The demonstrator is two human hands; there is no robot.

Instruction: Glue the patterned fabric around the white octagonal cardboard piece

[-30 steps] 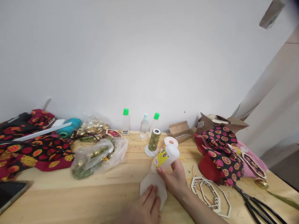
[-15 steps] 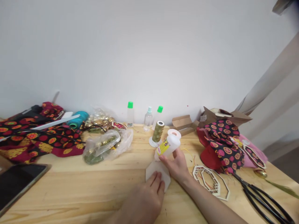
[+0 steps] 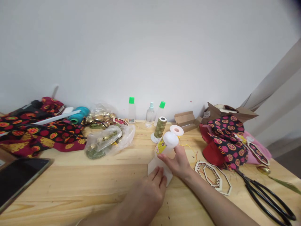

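My right hand (image 3: 180,163) is wrapped round a white glue bottle (image 3: 171,140) with a yellow label. The bottle is tilted, its base up and its lower end over a pale octagonal board (image 3: 152,164); its tip is hidden. My left hand (image 3: 150,191) holds the board against the table, fingers and thumb on its top face. Right of my right wrist lie pale octagonal lattice frames (image 3: 219,179). Behind the bottle stands an olive thread spool (image 3: 161,127), with a white ring-shaped roll (image 3: 176,129) beside it.
Black-handled scissors (image 3: 265,197) and patterned fabric (image 3: 232,141) lie to the right. Green-capped bottles (image 3: 132,110) and a small cardboard box (image 3: 185,121) stand by the wall. On the left are a plastic bag (image 3: 103,144), more patterned fabric (image 3: 44,133) and a phone (image 3: 21,179).
The view has tipped down a little, so the back of the table sits higher. The glue bottle has tilted further upside down over the board. Both hands keep their hold.
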